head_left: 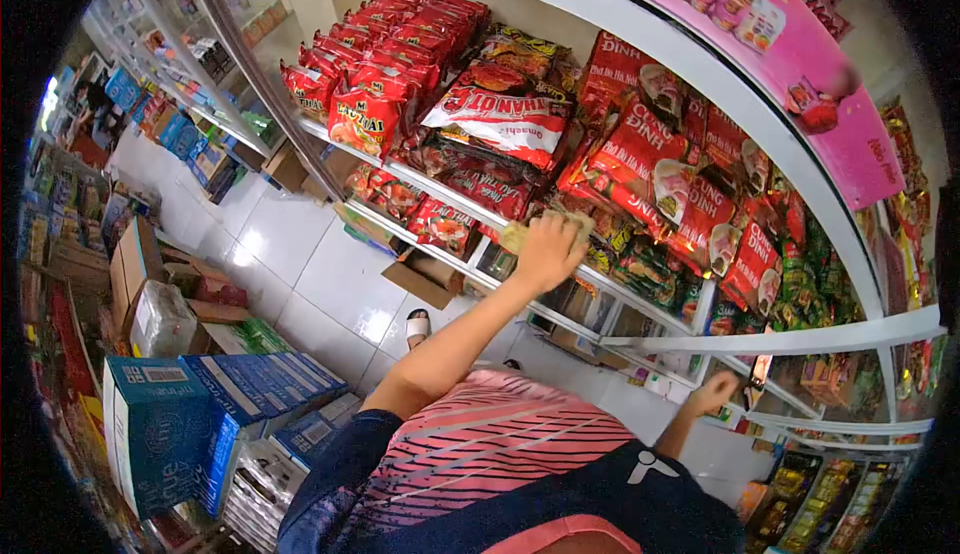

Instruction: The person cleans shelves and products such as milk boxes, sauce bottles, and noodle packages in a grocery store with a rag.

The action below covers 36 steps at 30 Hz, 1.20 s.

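Observation:
My left hand [553,252] is closed over a yellowish cloth [515,238], pressed on the white front rail [450,194] of a shelf. Just behind it lie red noodle packets [625,149], and a white-and-red packet [500,119] sits to its upper left. Lower right, my right hand [714,394] has its fingers curled beside a dark, phone-like object [759,370] with a lit face. Whether the fingers grip that object is too small to tell.
Blue cartons [155,434] and plastic-wrapped goods [262,489] are stacked at lower left. An open brown box [425,279] is under the shelf. A curved white frame [790,342] crosses the right side. A sandalled foot [418,326] stands on the tiled floor [335,289].

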### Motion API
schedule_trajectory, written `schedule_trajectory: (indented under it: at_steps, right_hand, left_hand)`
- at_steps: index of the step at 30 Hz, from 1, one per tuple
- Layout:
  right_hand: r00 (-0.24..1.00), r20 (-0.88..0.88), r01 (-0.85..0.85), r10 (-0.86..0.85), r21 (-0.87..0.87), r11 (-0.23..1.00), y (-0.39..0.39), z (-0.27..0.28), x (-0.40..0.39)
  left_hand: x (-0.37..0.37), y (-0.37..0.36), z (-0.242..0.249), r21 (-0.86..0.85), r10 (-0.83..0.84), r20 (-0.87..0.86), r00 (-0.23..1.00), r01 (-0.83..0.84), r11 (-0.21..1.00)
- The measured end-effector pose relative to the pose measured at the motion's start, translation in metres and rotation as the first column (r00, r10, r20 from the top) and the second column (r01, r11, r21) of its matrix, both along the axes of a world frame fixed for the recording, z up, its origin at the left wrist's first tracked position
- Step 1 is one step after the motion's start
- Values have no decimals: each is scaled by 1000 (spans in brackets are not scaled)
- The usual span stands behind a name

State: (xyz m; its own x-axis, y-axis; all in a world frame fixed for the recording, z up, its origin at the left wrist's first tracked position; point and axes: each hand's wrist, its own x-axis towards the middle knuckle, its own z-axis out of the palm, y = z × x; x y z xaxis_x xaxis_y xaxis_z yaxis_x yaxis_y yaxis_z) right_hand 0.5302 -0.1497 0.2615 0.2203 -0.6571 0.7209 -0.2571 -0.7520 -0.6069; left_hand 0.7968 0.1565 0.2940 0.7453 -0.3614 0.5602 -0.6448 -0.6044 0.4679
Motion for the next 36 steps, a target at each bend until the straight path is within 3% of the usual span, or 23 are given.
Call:
schedule_trajectory:
  at_steps: [1,2,3,4,5,6,7,9,10,11,12,14,16,17,18,19,21,22,24,26,27,31,36]
  right_hand:
    - [980,-7,-197,198,59,979,41,1,0]
    - [977,-159,-136,144,60,989,52,-30,0]
    - [926,-105,-346,363,149,926,106,-5,22]
    - [861,-182,-472,475,59,879,130,2,39]
    - [811,-124,-559,572,126,820,150,-3,61]
    - [796,-225,-567,562,50,822,179,28,90]
    - [771,-235,-603,592,31,797,197,49,121]
    - [670,-408,-666,621,40,745,207,60,181]
    - [639,-483,-663,599,47,747,208,58,195]
    - [606,-554,-656,572,60,753,206,51,204]
    - [640,-540,-618,547,60,784,201,44,207]
    - [698,-496,-592,517,7,806,186,30,204]
    - [775,-472,-480,420,-6,877,149,25,186]
    - [812,-461,-417,359,-27,908,130,22,175]
    - [830,-455,-373,323,-20,928,113,19,167]
    - [879,-429,-238,210,-12,971,96,17,163]
    - [912,-407,-74,44,-59,996,86,12,165]
    - [910,-416,-54,1,-117,992,96,11,177]
    - [923,-366,-163,120,-88,983,134,26,197]
    - [785,-569,-297,247,5,955,170,31,208]
    - [820,-505,-341,268,-56,938,178,29,210]
    - [761,-499,-393,415,154,907,141,20,188]
    - [903,-428,-26,36,29,999,73,26,142]
  left_hand:
    - [-1,-4,-1,-57,-73,-52,996,70,996]
    - [-3,-7,-3,-112,-155,-102,983,144,983]
    - [-3,-10,-4,-108,-165,-106,981,154,982]
    - [-1,-13,-5,-129,-244,-194,950,222,966]
    - [0,-17,-5,-155,-326,-280,903,293,944]
    - [-1,-21,-4,-300,-442,-318,839,353,886]
    - [0,-27,-10,-296,-467,-315,827,382,876]
    - [5,-37,-27,-677,-708,-365,605,349,648]
    - [6,-23,-6,-657,-695,-348,629,365,660]
    - [14,-16,-9,-618,-545,-348,763,251,746]
    - [25,-10,-13,-653,-486,-362,795,156,742]
    - [39,12,-7,-505,-277,-305,911,92,858]
    - [40,36,24,-139,-197,-281,939,164,977]
    - [50,42,6,26,-152,-104,983,155,988]
    - [56,49,-6,43,-231,-115,966,238,970]
    - [51,55,-13,305,-220,-17,975,215,928]
    - [38,55,-17,431,-147,-26,989,144,891]
    - [39,56,-20,441,-148,-32,988,147,886]
    - [38,56,-18,448,-141,-51,989,149,882]
    - [40,56,-21,454,-128,-57,990,140,880]
    - [40,56,-21,451,-126,-62,990,141,881]
    - [39,56,-18,422,-140,-86,986,164,892]
    - [39,52,-16,446,-101,-75,992,124,887]
